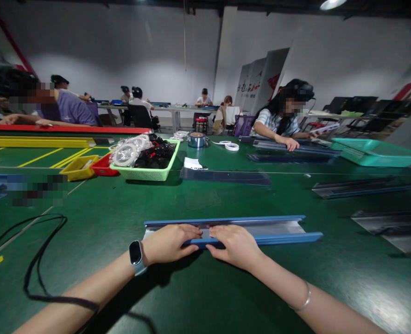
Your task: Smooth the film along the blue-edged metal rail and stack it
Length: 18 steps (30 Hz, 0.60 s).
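"Where does the long piece lie?"

"The blue channel (261,228) lies flat on the matte green tabletop (122,204), close to its near edge. It has a raised rail along each long side and a pale, glossy floor between."

"And the hands?"

"The left hand (170,242) and right hand (235,245) lie over the near rail, fingers pressed together and flat, tips almost meeting."

"Anything else?"

"A dark-faced watch (135,254), a thin metal bangle (304,300), a black cable (63,222) looping towards the left edge, and a pale green mesh basket (146,175) farther back."
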{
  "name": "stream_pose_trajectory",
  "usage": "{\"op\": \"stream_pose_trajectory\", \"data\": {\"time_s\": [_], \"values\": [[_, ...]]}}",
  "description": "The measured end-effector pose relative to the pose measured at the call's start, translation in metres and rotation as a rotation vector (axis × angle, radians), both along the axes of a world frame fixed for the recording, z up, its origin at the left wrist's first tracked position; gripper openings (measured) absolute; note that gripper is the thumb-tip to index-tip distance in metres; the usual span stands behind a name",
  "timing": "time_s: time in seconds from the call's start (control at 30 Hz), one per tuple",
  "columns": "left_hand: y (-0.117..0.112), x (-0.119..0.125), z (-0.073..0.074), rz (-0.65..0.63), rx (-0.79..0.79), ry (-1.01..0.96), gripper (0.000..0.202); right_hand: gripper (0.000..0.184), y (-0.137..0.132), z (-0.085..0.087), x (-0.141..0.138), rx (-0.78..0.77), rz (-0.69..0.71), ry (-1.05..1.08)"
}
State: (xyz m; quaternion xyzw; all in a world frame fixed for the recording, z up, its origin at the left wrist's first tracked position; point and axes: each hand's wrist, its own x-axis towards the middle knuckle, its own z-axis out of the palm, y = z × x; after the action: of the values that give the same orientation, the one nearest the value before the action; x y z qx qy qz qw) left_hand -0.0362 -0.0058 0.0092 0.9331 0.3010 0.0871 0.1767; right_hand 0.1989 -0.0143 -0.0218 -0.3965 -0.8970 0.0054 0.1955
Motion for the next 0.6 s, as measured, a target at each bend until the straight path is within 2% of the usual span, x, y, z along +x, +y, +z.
{"op": "stream_pose_trajectory", "data": {"time_s": [0.3,0.6], "values": [[0.000,0.001,0.002,0.013,0.000,0.020,0.036,0.032,0.004,0.012,-0.001,-0.078,0.048,-0.008],[-0.004,0.013,0.002,0.056,0.091,0.013,0.032,0.032,0.002,0.017,0.001,-0.127,0.050,0.009]]}}
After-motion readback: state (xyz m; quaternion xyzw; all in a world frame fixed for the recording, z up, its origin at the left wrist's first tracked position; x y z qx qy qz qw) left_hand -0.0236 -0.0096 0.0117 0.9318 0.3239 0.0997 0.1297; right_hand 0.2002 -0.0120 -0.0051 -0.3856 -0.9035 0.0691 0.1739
